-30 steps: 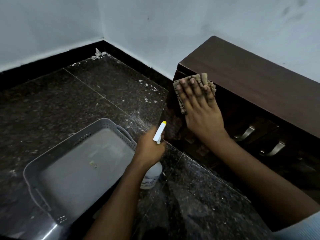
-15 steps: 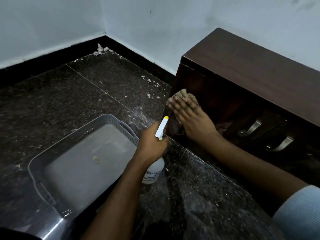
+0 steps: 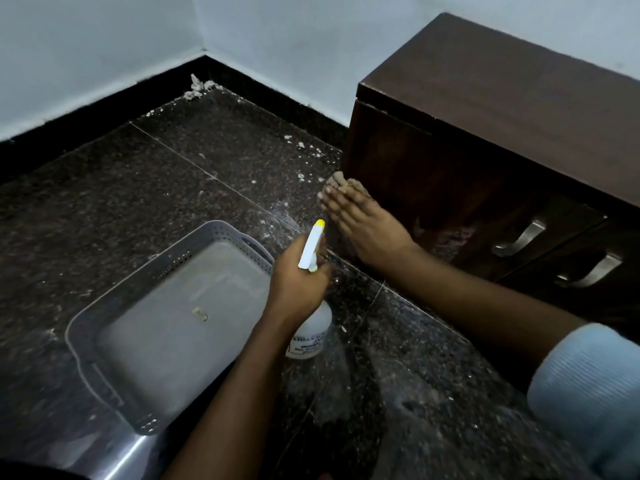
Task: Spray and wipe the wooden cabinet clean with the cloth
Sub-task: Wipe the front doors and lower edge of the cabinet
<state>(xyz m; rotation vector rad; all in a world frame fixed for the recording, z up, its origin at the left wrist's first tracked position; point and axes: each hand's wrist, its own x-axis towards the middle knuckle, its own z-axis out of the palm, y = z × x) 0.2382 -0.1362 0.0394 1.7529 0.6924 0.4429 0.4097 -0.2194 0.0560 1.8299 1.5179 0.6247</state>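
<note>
Wiping has run down the cabinet (image 3: 502,98) from top edge toward 6 o'clock; right hand (image 3: 367,230) presses cloth (image 3: 343,180) flat near floor (image 3: 207,174), pass judged nearly complete. Left hand (image 3: 298,282) grips spray bottle (image 3: 311,334) at 7 o'clock.

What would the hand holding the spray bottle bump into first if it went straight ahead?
Probably the right hand, pressing the cloth on the side of the cabinet. The left hand and its spray bottle aim that way, though depth is unclear.

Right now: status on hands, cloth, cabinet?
Left hand grips spray bottle. Right hand presses cloth flat on cabinet side, low. Grey basket sits apart from cabinet.
</note>
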